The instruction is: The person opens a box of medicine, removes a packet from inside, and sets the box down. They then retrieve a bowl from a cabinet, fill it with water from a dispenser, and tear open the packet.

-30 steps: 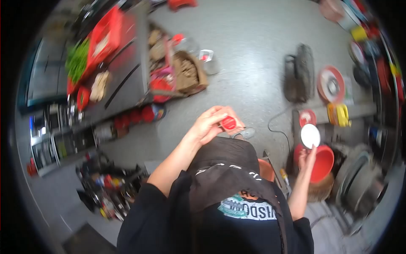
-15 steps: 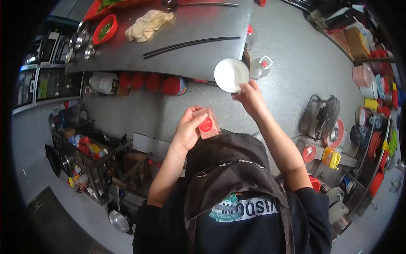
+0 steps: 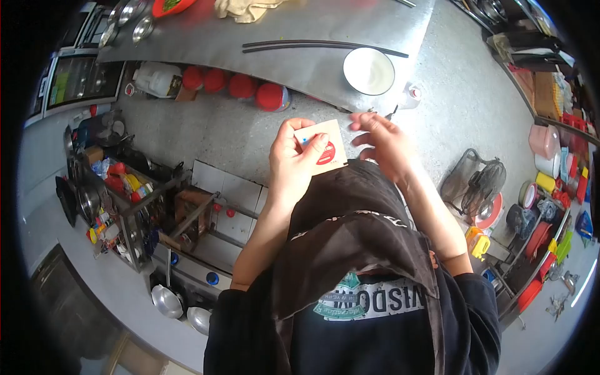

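My left hand [image 3: 292, 161] pinches a small flat beige packet [image 3: 333, 134] with a red round label, its thumb lying across the front. Just to the right of the packet, my right hand [image 3: 386, 149] is open with its fingers apart, slightly blurred and holding nothing. Beyond it, a white bowl with a dark rim [image 3: 369, 71] rests on the metal table [image 3: 300, 72] near the right edge. Long dark chopsticks [image 3: 294, 46] lie across the table, passing behind the bowl.
A beige cloth [image 3: 247, 9], metal bowls [image 3: 143, 29] and a red bowl of greens [image 3: 172, 5] are at the table's far side. Red-lidded containers [image 3: 242, 85] stand below its front edge. A fan [image 3: 478, 181] is on the floor at right; pans [image 3: 167, 301] hang lower left.
The white bowl has gone from my right hand onto the table, and that hand has drawn back toward the packet. My left hand has raised the packet. The camera view has shifted.
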Tool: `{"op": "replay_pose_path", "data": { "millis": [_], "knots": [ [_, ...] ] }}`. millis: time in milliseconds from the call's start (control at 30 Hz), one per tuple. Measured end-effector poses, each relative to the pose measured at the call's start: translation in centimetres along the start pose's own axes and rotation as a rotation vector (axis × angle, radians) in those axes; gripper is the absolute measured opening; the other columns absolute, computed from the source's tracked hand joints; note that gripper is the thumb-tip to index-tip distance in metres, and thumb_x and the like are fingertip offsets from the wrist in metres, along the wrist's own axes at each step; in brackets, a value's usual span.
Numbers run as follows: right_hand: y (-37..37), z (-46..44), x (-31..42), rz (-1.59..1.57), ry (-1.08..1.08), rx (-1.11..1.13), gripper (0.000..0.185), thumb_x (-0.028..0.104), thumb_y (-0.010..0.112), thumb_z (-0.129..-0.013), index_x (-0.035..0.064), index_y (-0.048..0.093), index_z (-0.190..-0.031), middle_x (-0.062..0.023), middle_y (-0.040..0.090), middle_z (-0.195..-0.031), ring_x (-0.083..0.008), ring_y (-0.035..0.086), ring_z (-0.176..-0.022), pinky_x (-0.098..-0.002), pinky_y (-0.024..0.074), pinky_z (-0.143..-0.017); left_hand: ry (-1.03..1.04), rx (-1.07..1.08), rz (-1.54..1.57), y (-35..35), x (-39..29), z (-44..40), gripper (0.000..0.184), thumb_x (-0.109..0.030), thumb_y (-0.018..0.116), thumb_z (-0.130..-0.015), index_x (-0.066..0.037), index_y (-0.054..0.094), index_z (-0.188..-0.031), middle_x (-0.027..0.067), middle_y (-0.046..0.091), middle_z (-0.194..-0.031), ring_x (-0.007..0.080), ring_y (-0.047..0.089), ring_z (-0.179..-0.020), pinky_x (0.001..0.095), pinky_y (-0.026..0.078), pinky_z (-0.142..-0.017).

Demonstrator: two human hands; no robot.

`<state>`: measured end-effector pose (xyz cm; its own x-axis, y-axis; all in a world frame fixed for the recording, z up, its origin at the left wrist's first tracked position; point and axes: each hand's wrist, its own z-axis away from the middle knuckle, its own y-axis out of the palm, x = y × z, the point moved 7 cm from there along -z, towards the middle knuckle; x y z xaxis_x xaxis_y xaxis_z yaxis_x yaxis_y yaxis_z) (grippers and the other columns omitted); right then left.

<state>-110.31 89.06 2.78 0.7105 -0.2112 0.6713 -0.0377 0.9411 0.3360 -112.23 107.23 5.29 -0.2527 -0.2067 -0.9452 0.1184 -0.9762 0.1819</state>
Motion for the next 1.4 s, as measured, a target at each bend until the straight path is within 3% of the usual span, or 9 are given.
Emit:
{"op": "replay_pose_path", "data": {
  "millis": [133, 200, 333, 467, 700, 1000, 1167, 1267, 1400],
  "knots": [
    [1.0, 2.3, 1.7, 0.078, -0.160, 0.015, 0.018, 0.023, 0.061, -0.094, 0.0067, 0.063, -0.100, 0.0027, 0.062, -0.084, -0.0060, 0.056, -0.071, -0.0224, 0.0479, -0.061, -0.001, 0.120, -0.112, 3.7, -1.0, -0.8, 0.033, -0.001, 0.062, -0.090, -0.002, 0.044, -0.117, 0.0088, 0.062, -0.099, 0.0120, 0.062, -0.089, 0.0260, 0.052, -0.077],
    [-0.3, 2.6, 1.9, -0.010, -0.170, -0.005, 0.015, 0.022, 0.061, -0.093, 0.0068, 0.062, -0.098, 0.0022, 0.062, -0.084, -0.0062, 0.057, -0.071, -0.0226, 0.0483, -0.061, -0.067, 0.189, -0.047, 5.4, -1.6, -0.9, 0.049, 0.001, 0.062, -0.089, -0.002, 0.036, -0.130, 0.0122, 0.063, -0.103, 0.0155, 0.063, -0.096, 0.0289, 0.053, -0.083],
    [-2.5, 3.0, 1.7, -0.240, -0.174, -0.024, 0.014, 0.020, 0.061, -0.094, 0.0062, 0.062, -0.095, 0.0006, 0.062, -0.083, -0.0074, 0.059, -0.071, -0.0237, 0.0513, -0.059, -0.114, 0.285, 0.010, 7.4, -1.3, -0.3, 0.060, 0.001, 0.061, -0.089, -0.001, 0.029, -0.139, 0.0144, 0.063, -0.107, 0.0164, 0.063, -0.096, 0.0288, 0.052, -0.081],
    [-4.0, 3.5, 0.8, -0.376, -0.160, 0.017, 0.015, 0.020, 0.060, -0.094, 0.0051, 0.061, -0.098, -0.0009, 0.062, -0.083, -0.0087, 0.060, -0.072, -0.0240, 0.0528, -0.058, -0.181, 0.315, -0.062, 6.7, 0.1, 0.3, 0.048, -0.001, 0.060, -0.091, 0.002, 0.039, -0.134, 0.0118, 0.065, -0.101, 0.0132, 0.064, -0.087, 0.0246, 0.052, -0.071],
    [-3.6, 3.8, 0.2, -0.401, -0.143, 0.053, 0.021, 0.016, 0.054, -0.097, 0.0029, 0.060, -0.112, -0.0028, 0.063, -0.088, -0.0095, 0.060, -0.075, -0.0244, 0.0533, -0.063, -0.136, 0.313, -0.120, 6.2, -0.8, 0.6, 0.047, 0.000, 0.058, -0.091, 0.003, 0.041, -0.135, 0.0110, 0.064, -0.101, 0.0121, 0.063, -0.087, 0.0237, 0.051, -0.072],
    [-2.5, 4.6, 1.3, -0.117, -0.328, -0.027, 0.033, 0.010, 0.054, -0.096, 0.0061, 0.055, -0.128, -0.0045, 0.063, -0.106, -0.0098, 0.061, -0.087, -0.0235, 0.0524, -0.069, -0.098, 0.362, -0.174, 5.6, -2.2, 0.8, 0.049, 0.008, 0.055, -0.090, 0.005, 0.041, -0.137, 0.0119, 0.064, -0.105, 0.0125, 0.063, -0.094, 0.0263, 0.051, -0.085],
    [-2.0, 4.7, 2.0, -0.041, -0.433, -0.060, 0.028, 0.011, 0.057, -0.094, 0.0076, 0.060, -0.122, -0.0023, 0.065, -0.100, -0.0101, 0.061, -0.088, -0.0242, 0.0520, -0.070, -0.138, 0.437, -0.144, 5.2, -2.1, 0.2, 0.048, 0.005, 0.055, -0.091, 0.004, 0.042, -0.137, 0.0109, 0.063, -0.107, 0.0116, 0.062, -0.092, 0.0242, 0.051, -0.082],
    [-2.3, 5.1, 2.6, 0.178, -0.544, -0.122, 0.021, 0.011, 0.058, -0.093, 0.0066, 0.064, -0.112, -0.0047, 0.065, -0.103, -0.0123, 0.061, -0.091, -0.0264, 0.0521, -0.070, -0.312, 0.541, -0.051, 4.6, -1.0, 0.1, 0.043, -0.004, 0.052, -0.096, 0.001, 0.042, -0.137, 0.0140, 0.063, -0.111, 0.0165, 0.065, -0.093, 0.0264, 0.053, -0.079],
    [-1.4, 7.0, 5.0, 0.575, -0.622, -0.185, 0.014, 0.012, 0.060, -0.089, 0.0046, 0.066, -0.099, -0.0088, 0.068, -0.097, -0.0180, 0.065, -0.088, -0.0320, 0.0520, -0.072, -0.467, 0.490, -0.015, 4.0, 0.7, -0.5, 0.039, -0.023, 0.053, -0.099, -0.001, 0.050, -0.131, 0.0131, 0.062, -0.120, 0.0177, 0.063, -0.099, 0.0290, 0.050, -0.082]
  ]
}}
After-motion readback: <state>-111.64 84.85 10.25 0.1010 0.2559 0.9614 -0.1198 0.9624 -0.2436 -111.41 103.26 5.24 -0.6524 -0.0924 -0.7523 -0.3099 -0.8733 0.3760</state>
